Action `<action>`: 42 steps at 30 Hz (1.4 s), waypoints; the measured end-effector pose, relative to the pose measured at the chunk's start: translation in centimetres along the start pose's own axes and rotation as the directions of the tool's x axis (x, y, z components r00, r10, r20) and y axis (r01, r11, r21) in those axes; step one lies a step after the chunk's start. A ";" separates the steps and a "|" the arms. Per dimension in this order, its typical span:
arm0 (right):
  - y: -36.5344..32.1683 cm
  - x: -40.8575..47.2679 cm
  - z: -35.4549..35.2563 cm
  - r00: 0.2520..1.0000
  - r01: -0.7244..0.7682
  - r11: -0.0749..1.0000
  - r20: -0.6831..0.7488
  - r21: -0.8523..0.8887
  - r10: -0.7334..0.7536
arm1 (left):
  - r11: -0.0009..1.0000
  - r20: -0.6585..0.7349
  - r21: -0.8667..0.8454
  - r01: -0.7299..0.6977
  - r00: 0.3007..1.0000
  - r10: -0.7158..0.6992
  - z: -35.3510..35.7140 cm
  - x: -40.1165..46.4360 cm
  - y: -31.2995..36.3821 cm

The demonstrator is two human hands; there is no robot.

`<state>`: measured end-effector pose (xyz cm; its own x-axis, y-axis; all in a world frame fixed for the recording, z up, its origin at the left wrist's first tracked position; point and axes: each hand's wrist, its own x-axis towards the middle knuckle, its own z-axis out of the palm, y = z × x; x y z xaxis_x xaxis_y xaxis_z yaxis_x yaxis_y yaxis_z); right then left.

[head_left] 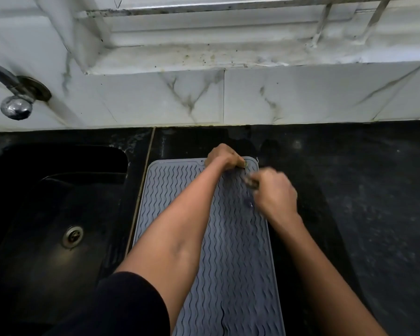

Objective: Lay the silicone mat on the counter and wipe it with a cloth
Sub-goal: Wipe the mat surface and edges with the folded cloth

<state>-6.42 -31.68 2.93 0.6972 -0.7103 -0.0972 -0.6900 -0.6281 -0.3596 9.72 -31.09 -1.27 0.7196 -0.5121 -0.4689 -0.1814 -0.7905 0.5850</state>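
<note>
A grey silicone mat [230, 251] with wavy ridges lies flat on the black counter [349, 190], its long side running away from me. My left hand [224, 157] is closed in a fist over the mat's far edge, near its far right corner. A small bit of dull greenish cloth [246, 164] sticks out of that fist. My right hand [275, 194] is blurred and closed just to the right, over the mat's right edge. A dark scrap of the same cloth shows at its fingers. Most of the cloth is hidden inside both hands.
A black sink [58, 214] with a metal drain [72, 235] lies left of the mat. A chrome tap [16, 103] comes out of the white marble-tiled wall [204, 98] behind the counter. A stained window sill [228, 54] runs above the tiles.
</note>
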 end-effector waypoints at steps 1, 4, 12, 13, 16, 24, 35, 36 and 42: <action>-0.3 2.0 0.4 0.992 0.038 0.999 -0.125 0.019 -0.036 | 1.000 0.007 -0.002 0.005 1.000 -0.005 -0.1 0.2 0.0; -1.1 6.8 2.6 0.984 0.136 0.991 -0.111 -0.010 -0.137 | 1.000 -0.006 0.017 0.011 1.000 -0.011 -0.2 0.3 0.1; -0.7 7.0 6.9 0.988 0.078 0.995 -0.129 -0.062 -0.085 | 0.999 -0.036 0.042 -0.020 0.999 0.021 0.2 0.4 -0.3; -0.7 6.0 6.9 0.986 0.068 0.996 -0.149 -0.051 -0.075 | 0.999 -0.037 0.033 -0.029 0.999 0.030 0.3 0.4 -0.4; 0.1 1.1 7.0 0.991 0.073 0.993 -0.107 -0.097 -0.083 | 0.998 -0.016 -0.042 -0.047 0.999 0.046 0.5 0.4 -0.7; 0.1 -7.2 2.2 0.986 0.021 0.977 0.167 -0.214 0.015 | 0.996 -0.019 -0.072 -0.043 0.999 0.042 0.7 -0.4 -0.7; -0.8 7.4 5.3 0.994 0.112 0.988 0.012 -0.108 -0.112 | 0.997 -0.169 0.013 -0.079 0.982 0.080 1.6 -0.8 -1.6; -0.6 7.0 5.9 0.993 0.100 0.989 -0.046 -0.106 -0.105 | 0.996 -0.181 0.015 -0.086 0.980 0.087 1.7 -0.7 -1.7; -0.2 0.3 6.8 0.987 0.070 0.990 -0.136 -0.123 -0.087 | 0.992 -0.221 0.032 -0.124 0.967 0.128 2.2 -0.4 -2.2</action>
<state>-4.76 -29.61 -3.35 0.7216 -0.6897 0.0610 -0.6581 -0.7106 -0.2489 8.33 -29.87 -3.88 0.8204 -0.5225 -0.2323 -0.2909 -0.7311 0.6171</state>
